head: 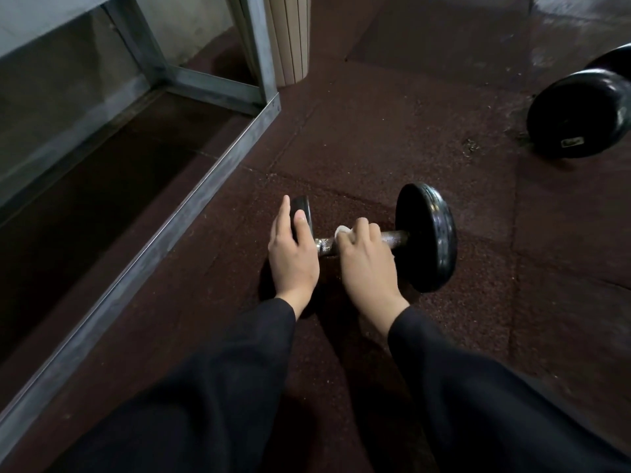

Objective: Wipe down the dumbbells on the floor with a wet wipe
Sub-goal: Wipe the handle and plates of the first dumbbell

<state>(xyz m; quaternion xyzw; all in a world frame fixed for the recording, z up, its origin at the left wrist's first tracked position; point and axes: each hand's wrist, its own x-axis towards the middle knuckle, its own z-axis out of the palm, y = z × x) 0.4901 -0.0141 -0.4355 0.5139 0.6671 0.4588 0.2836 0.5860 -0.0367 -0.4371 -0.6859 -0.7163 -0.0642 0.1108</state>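
A black dumbbell with a metal handle lies on the dark red rubber floor in the middle of the head view. My left hand rests over its left weight plate, fingers straight along the plate's outer face and thumb on the inner face. My right hand is curled over the metal handle and presses a small white wet wipe against it; only a corner of the wipe shows past my fingers. A second, larger black dumbbell lies at the right edge, apart from both hands.
A grey metal frame runs diagonally along the floor on the left, with upright posts behind it. A beige ribbed panel stands at the top centre. Floor tiles spread to the right and front. My dark sleeves fill the bottom.
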